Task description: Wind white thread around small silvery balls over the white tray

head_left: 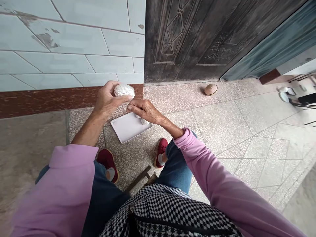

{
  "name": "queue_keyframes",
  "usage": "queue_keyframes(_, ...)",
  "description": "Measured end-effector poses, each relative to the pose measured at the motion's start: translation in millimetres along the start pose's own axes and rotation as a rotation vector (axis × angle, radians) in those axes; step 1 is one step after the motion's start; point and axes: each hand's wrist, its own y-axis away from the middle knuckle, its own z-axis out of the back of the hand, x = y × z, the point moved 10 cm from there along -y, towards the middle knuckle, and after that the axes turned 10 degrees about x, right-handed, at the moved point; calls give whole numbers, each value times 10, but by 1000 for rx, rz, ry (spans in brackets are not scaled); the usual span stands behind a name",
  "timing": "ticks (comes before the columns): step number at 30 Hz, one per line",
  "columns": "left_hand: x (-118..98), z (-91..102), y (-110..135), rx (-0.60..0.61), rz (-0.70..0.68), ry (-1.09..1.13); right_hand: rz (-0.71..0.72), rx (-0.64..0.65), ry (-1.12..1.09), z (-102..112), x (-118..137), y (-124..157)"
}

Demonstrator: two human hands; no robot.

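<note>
My left hand (107, 98) is raised in front of me, its fingers wrapped round a white ball of wound thread (124, 90). My right hand (143, 110) is just to the right and below it, fingers pinched together close to the ball; what they pinch is too thin to make out. Under both hands a white flat tray (125, 128) lies on the floor, with a small white lump (145, 121) at its right edge. Pink sleeves cover both my forearms.
I sit low on a wooden stool (140, 179), red shoes (161, 149) planted on speckled terrazzo floor. A pale tiled wall (71, 42) and a dark carved metal door (197, 36) stand ahead. A small round tan object (210, 89) lies by the door. Metal items sit far right.
</note>
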Motion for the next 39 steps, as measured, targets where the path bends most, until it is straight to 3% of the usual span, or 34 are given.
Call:
queue_keyframes(4,-61,-147,156,175,69,-74,52,-163,-130,275,61,85)
queue_keyframes(9,-113,-336,330,328,124,150,60,-377,-255,638,-44,149)
queue_keyframes(15,-118,-436,360,407,143,363,79,-390,-244,611,-144,42)
queue_keyframes(25,-243,-248,279,216,56,430,20,-338,-107,341,-278,-156)
queue_keyframes(32,-108,-97,140,66,59,351,34,-129,-55,46,-141,-108)
queue_keyframes(35,-65,-71,120,57,62,222,0,-123,-81,59,-108,-70)
queue_keyframes(39,-82,-128,154,130,58,-8,5,-199,-132,233,-57,-15)
